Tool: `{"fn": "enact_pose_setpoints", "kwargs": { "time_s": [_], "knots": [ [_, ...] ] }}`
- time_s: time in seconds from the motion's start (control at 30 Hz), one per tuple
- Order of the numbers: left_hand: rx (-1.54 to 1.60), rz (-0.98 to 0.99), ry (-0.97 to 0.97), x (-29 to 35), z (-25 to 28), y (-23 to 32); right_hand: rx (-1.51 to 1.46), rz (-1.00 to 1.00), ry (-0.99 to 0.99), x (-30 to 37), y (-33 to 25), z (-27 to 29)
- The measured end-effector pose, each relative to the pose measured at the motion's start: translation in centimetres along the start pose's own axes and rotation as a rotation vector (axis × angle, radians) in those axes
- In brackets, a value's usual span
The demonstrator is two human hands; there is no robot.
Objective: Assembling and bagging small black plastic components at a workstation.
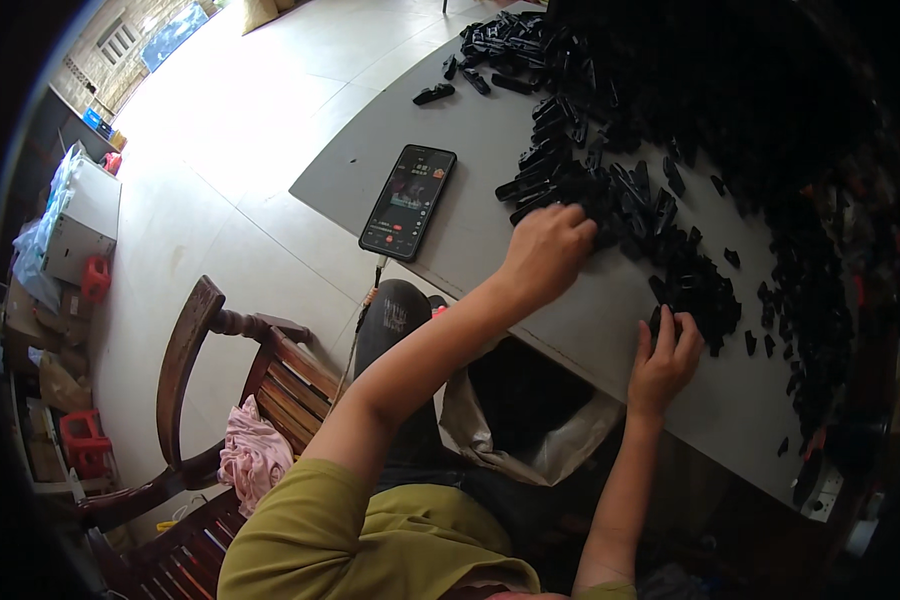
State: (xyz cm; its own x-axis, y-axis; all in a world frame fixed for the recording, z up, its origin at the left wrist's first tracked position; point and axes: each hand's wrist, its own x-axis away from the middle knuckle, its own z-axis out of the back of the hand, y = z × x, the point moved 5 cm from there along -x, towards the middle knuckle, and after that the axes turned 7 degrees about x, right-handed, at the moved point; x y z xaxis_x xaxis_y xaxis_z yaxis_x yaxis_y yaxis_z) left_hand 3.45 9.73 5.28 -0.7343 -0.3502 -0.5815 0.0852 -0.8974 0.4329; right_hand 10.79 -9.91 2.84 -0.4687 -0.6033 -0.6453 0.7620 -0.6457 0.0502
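Long black plastic clip-like pieces [530, 180] lie heaped on the grey table. At the near edge of that heap is my left hand [555, 245], its fingers curled and closed. Whatever it grips is hidden by the fingers. To the right, my right hand [670, 355] rests at the near side of a pile of smaller black plastic parts [705, 295]. Its thumb and forefinger are around a small dark piece [655, 319], and the other fingers reach onto the pile.
A lit phone [408, 202] lies on the grey table [480, 240], left of the heap. More black parts [815, 300] spread along the right. Below the table edge hangs an opened pale sack [470, 425] with dark contents. A wooden chair [185, 370] with pink cloth [253, 455] stands at left.
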Motion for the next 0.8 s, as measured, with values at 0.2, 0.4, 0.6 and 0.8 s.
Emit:
{"fn": "enact_pose_setpoints", "kwargs": {
  "time_s": [0.2,0.4,0.6,0.8],
  "knots": [
    [0.188,0.157,-0.453,4.3,-1.6,2.3,-0.121,-0.085,-0.018,0.2,0.5,-0.6],
    [0.226,0.001,-0.410,6.0,-1.8,3.3,-0.028,-0.088,-0.223,0.2,0.6,-1.9],
    [0.301,-0.096,-0.384,6.7,-1.2,3.1,0.003,-0.032,-0.307,-0.4,-0.2,-1.0],
    [0.555,-0.027,-0.365,7.3,-0.8,2.2,-0.185,-0.021,-0.146,-0.1,-0.2,-0.5]
  ]
}}
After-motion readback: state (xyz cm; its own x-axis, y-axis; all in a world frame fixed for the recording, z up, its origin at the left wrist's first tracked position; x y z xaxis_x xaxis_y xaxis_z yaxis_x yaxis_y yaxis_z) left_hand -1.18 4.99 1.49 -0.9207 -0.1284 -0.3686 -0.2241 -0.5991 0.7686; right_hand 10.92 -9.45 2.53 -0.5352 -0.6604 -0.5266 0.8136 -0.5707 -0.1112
